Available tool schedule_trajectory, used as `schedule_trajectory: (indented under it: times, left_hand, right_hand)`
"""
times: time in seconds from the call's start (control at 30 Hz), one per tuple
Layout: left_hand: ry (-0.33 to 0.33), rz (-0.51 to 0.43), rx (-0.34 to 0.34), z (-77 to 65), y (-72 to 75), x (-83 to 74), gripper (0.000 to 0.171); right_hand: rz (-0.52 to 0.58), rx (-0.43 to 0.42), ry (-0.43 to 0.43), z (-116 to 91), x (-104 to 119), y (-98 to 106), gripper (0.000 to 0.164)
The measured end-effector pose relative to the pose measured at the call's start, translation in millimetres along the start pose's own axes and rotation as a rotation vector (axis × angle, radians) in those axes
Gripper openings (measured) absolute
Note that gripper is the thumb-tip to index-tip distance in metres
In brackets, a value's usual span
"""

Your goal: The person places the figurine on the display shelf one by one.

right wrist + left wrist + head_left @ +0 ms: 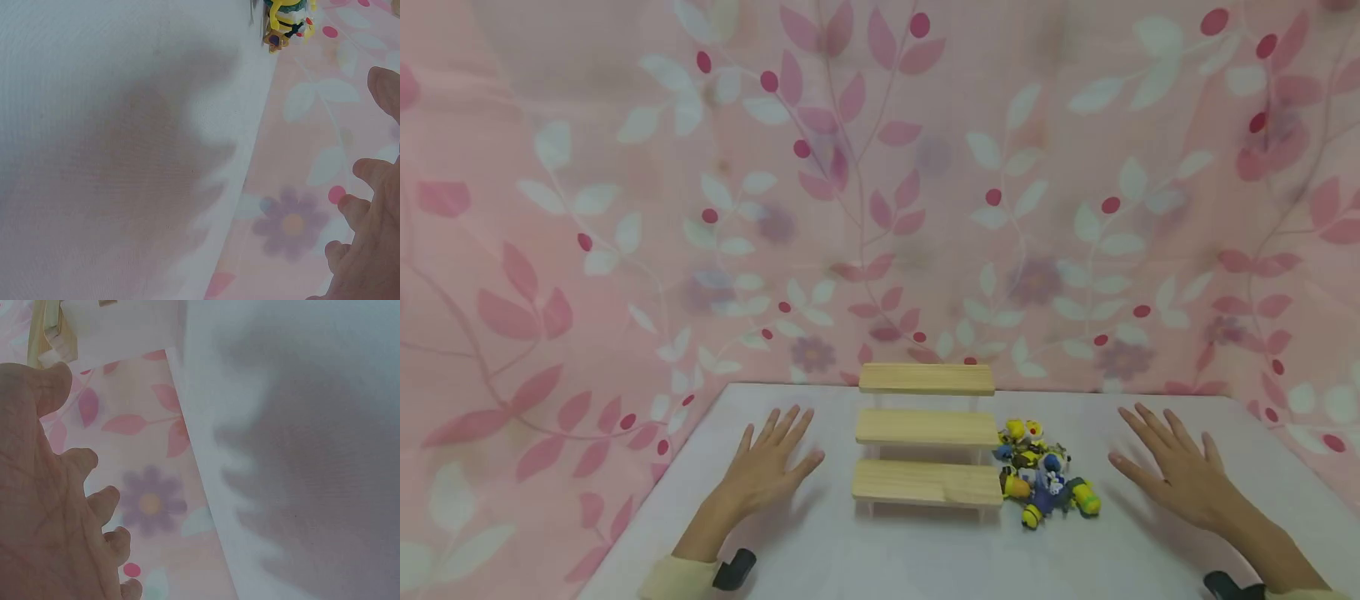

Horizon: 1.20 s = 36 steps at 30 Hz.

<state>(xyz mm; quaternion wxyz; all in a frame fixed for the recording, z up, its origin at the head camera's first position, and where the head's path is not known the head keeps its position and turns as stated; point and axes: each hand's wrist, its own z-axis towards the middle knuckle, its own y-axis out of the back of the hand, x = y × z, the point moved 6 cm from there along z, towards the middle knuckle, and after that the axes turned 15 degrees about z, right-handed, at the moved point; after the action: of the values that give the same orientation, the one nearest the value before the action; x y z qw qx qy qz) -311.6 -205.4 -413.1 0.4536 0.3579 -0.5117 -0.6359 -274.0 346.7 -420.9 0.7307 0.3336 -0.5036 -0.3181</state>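
Observation:
A small wooden rack of three stepped shelves stands on the white table between the two hands, its boards bare. Against its right side lies a pile of small yellow and blue toy figures. My left hand hovers over the table to the left of the rack, fingers spread, holding nothing. On the other side my right hand is held out past the figures, also spread and holding nothing. Each hand casts a shadow on the table in its wrist view. Part of a figure shows at the top of the right wrist view.
The white table reaches back to a pink cloth with leaves and flowers, which also hangs along both sides. Dark straps sit at both wrists by the pale sleeves.

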Motion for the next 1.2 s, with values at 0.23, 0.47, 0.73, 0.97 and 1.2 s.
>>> schedule_trajectory:
  times: [0.23, 0.47, 0.73, 0.97, 1.2]
  left_hand:
    - [-0.036, -0.078, 0.01, 1.0, 4.9, -3.1, 0.072]
    - [-0.112, -0.273, 0.053, 2.4, 0.4, -9.6, 0.066]
    - [-0.194, -0.538, 0.089, 10.8, -4.8, -21.5, 0.058]
    - [-0.221, -0.638, 0.135, 15.2, -8.2, -29.7, 0.051]
    - [-0.218, -0.689, 0.161, 17.0, -11.8, -38.6, 0.046]
  right_hand:
    - [0.008, -0.011, 0.003, -1, -1, -1, 0.081]
    - [0.012, -0.004, -0.01, -2, -1, -2, 0.081]
    - [0.015, -0.016, -0.003, -4, 0, 1, 0.08]
    - [0.042, -0.022, 0.004, -5, 1, -2, 0.078]
    - [0.071, -0.015, -0.006, -9, 1, -7, 0.076]
